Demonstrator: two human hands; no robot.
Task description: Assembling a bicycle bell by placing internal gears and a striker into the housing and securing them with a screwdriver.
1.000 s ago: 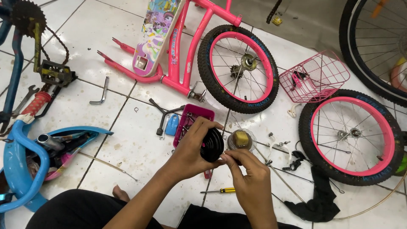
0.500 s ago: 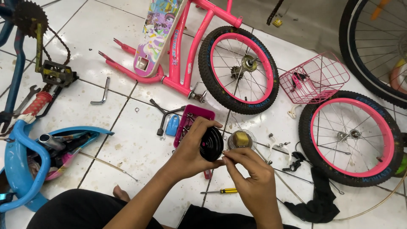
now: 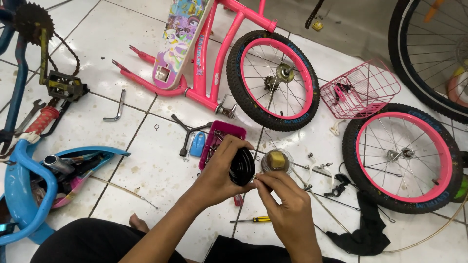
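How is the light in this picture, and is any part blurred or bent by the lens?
In the head view the light is bright and even; the wet white floor tiles show glare patches. The hands, left hand and right hand, and the black round part look sharp. The big wheel at the top right edge curves a little from the wide lens.

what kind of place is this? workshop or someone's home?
Likely an informal bicycle repair spot on a white tiled floor, shop or home I can't tell. A stripped pink bicycle frame, loose pink-rimmed wheels and scattered tools, such as a three-way wrench, surround the seated person.
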